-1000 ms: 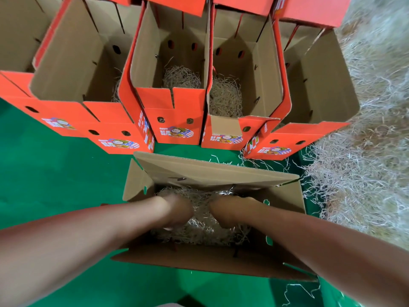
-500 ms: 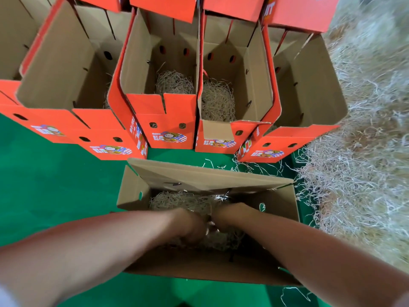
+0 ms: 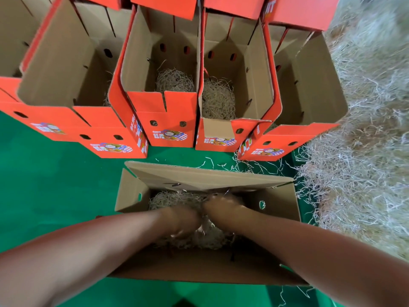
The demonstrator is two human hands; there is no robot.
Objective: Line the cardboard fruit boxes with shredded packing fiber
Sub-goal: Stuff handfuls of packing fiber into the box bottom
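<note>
At 6 o'clock, the left hand (image 3: 183, 220) and right hand (image 3: 221, 206) are deep in fiber (image 3: 174, 199) inside the box (image 3: 278, 204); the fingers are buried and blurred, so I cannot tell their grip.

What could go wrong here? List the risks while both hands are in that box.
The fiber sits bunched at the left and middle of the box, so the right end may end up thinly lined. The far flap leans over the opening and could fold in onto the left hand and right hand.
</note>
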